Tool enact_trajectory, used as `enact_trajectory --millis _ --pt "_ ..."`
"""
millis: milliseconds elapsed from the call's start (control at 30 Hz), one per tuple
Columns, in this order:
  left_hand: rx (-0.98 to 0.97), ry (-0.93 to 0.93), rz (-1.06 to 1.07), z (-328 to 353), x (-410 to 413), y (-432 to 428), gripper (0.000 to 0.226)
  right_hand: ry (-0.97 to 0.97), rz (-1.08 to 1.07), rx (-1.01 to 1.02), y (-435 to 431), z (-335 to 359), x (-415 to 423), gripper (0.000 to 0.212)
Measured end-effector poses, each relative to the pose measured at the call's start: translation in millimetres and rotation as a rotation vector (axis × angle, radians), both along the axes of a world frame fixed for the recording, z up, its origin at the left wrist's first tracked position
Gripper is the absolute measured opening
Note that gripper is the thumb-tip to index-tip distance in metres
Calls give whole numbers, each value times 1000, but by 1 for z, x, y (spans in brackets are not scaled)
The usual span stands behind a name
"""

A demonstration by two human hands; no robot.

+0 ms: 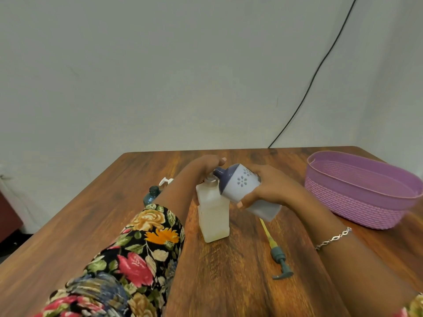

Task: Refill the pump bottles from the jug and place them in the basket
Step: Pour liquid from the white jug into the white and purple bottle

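A square, cloudy clear bottle [214, 216] stands upright mid-table with its pump off. My left hand [201, 168] curls round its neck from behind. My right hand [272, 188] grips a pale lavender jug [246, 191] with a dark purple spout and flower cut-outs. The jug is tipped left, its spout at the bottle's mouth. A grey-green pump head with a yellow tube [275, 250] lies on the table, right of the bottle. A dark teal bottle [152, 194] without a pump stands behind my left forearm, mostly hidden. A white pump [166, 180] lies beside it.
A purple woven-look plastic basket [357, 202] sits at the right of the wooden table [229, 271], nothing visible inside it. A black cable [315, 72] runs down the wall to the table's far edge. The table's left edge slants close by the teal bottle.
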State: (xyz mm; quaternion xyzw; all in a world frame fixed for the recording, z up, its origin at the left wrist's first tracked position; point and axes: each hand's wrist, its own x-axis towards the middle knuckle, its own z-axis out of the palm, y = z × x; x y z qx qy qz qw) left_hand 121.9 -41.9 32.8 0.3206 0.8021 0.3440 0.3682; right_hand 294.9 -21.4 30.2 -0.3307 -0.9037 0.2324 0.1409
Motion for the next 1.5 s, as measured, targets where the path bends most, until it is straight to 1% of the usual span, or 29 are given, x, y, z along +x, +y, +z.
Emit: enact_trajectory --millis 33,100,200,233,333,400,467,533,600,667,700,767,833,933,967,1000,1067,1167,1200,1267,1367,1433,1467,1500 --pt "52 17 10 -1 0 2 40 -6 0 3 0 -1 0 69" --pt "113 47 26 -1 0 4 39 -10 -6 10 0 -2 -1 69" --pt "75 80 7 2 1 2 36 -11 -13 14 -2 -3 -1 66" --pt "38 69 3 4 1 0 39 -6 -13 8 -2 -2 1 65" --pt "-77 -73 -2 5 0 -4 73 7 -10 -9 -2 3 2 66" --pt "-83 -120 14 5 -2 -4 81 -5 -15 -2 -2 6 2 66" --pt "-65 -99 14 6 -1 -2 75 -16 -21 2 -1 7 3 65" --pt "-37 -3 -12 5 2 -1 58 -28 -19 -4 -2 5 3 63" --pt "16 108 -44 4 5 -1 35 -37 -24 -8 -2 4 1 60" --pt "65 133 -14 2 5 1 26 -51 -24 -5 -1 2 1 61" --pt "79 124 0 1 5 3 27 -56 -24 -4 0 0 1 62" --pt "76 112 17 1 6 3 38 -57 -25 -6 1 -1 1 63" --pt "24 72 -6 4 7 1 46 -39 -18 -16 0 1 3 65" --pt "-95 -64 -22 8 6 -1 74 -25 -5 -35 1 7 5 64" --pt "-108 -92 -23 9 4 -1 78 -31 0 -39 1 9 5 62" --pt "-102 -95 -24 8 3 0 78 -36 1 -40 1 9 5 59" --pt "-60 -64 -15 4 1 4 69 -42 -2 -45 1 9 4 55" --pt "2 30 -22 -3 1 7 35 -38 2 -51 1 6 3 55" --pt "29 62 -17 -4 2 7 31 -44 4 -48 2 5 3 56" --pt "77 106 6 -4 3 9 32 -57 6 -44 2 2 2 58" --pt "47 140 -5 -4 3 9 34 -57 6 -36 2 2 2 60" --pt "3 86 -42 0 3 8 33 -56 6 -26 2 6 4 61" --pt "-32 41 -45 2 2 7 39 -57 6 -23 2 8 5 60" --pt "-72 2 -45 3 1 5 52 -60 10 -21 3 10 5 60"
